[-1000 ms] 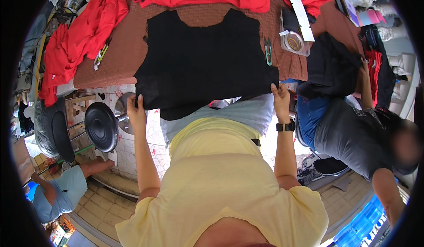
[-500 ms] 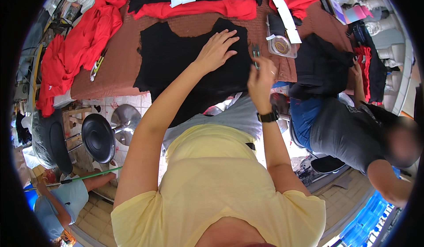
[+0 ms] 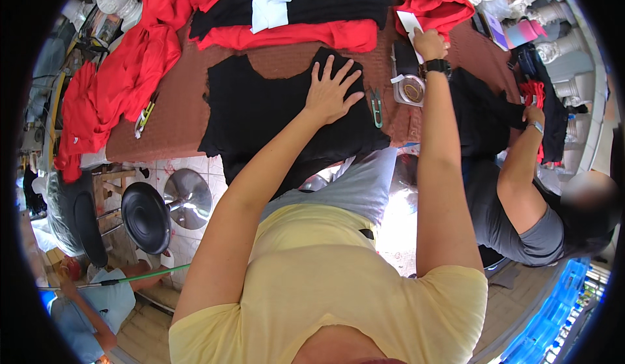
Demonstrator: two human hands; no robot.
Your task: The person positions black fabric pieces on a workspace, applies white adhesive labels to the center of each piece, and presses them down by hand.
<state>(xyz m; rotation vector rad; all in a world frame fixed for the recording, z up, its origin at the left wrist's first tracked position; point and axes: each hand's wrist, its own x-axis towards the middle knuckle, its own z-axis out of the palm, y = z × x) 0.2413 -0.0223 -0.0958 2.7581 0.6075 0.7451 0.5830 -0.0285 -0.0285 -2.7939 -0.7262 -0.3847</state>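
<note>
We have the black cloth (image 3: 257, 107) laid out on the desk (image 3: 179, 97), our left hand (image 3: 333, 94) splayed flat on it; our right hand (image 3: 430, 44) curls over the white strip (image 3: 409, 21), grip unclear, strip off the cloth.

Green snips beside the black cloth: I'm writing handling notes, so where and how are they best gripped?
The snips are probably best pinched across their green handle, coming from the near side with the right hand: the handle end faces near, the pointed blades face away, and they lie right of the black cloth.
</note>
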